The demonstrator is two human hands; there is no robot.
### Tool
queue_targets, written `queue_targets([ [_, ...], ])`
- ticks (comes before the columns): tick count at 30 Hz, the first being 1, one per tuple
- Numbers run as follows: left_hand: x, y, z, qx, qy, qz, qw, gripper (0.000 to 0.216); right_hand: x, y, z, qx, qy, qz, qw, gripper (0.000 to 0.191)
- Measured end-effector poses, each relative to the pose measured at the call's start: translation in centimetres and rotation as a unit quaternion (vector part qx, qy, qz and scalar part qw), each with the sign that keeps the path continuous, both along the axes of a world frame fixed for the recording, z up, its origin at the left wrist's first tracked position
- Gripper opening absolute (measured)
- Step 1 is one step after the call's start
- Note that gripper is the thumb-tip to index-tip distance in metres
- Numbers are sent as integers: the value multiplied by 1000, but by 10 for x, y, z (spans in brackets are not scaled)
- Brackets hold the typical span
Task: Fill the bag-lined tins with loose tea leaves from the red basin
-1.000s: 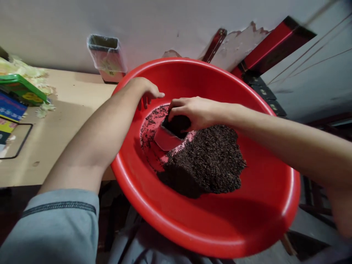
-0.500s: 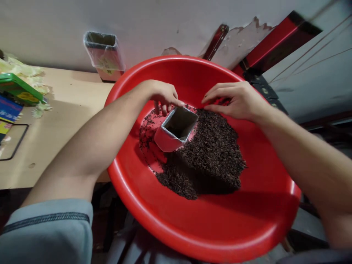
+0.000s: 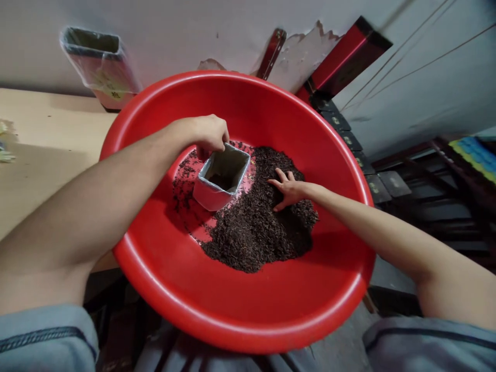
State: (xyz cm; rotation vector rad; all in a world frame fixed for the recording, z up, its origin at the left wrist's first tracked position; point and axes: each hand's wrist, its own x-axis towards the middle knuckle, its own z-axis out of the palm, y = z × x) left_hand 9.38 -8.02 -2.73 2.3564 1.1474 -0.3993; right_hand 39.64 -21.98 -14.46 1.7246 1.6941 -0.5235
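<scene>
A large red basin [image 3: 248, 315] rests in front of me and holds a heap of dark loose tea leaves [image 3: 256, 227]. My left hand [image 3: 209, 132] is closed on the far rim of a small square pouch [image 3: 220, 178], red outside and silver inside, which stands tilted in the leaves with its mouth open. A little dark tea lies at the pouch's bottom. My right hand [image 3: 289, 190] lies open on the heap just right of the pouch, fingers spread and pressed into the leaves.
A second open pouch [image 3: 98, 64] in clear wrap stands against the wall at the back left, on a wooden table [image 3: 42, 150]. Red and black boxes [image 3: 341, 57] lean by the wall behind the basin. Dark shelving sits at the right.
My right hand dropped from above the pouch onto the tea heap and opened flat. My left hand shifted to grip the pouch's rim. The view swung left to right.
</scene>
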Motion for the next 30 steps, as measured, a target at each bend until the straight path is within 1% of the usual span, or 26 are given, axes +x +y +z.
queue_targets([
  [3, -2, 1, -1, 11, 6, -2, 1000, 51, -4, 1, 1, 1, -6, 12, 1000, 134],
  [6, -3, 1, 0, 1, 8, 1, 1000, 51, -6, 5, 1, 5, -13, 24, 1000, 128],
  [10, -3, 1, 0, -9, 5, 9, 1000, 51, -10, 6, 2, 14, -13, 4, 1000, 124],
  [14, -2, 2, -1, -12, 1, 16, 1000, 52, -15, 1, 2, 62, -25, -1, 998, 114],
  [16, -2, 0, 0, -5, 6, 18, 1000, 55, -18, 0, 3, 77, -33, -2, 997, 113],
  [18, -3, -2, 2, -1, 13, 16, 1000, 57, -21, 0, 3, 77, -34, -2, 996, 113],
  [24, -4, -9, 7, -3, 15, 16, 1000, 54, -18, 1, -3, 86, -40, -5, 995, 109],
  [30, -2, -6, 4, -7, 20, 22, 1000, 53, -18, 2, -8, 98, -41, -8, 994, 104],
])
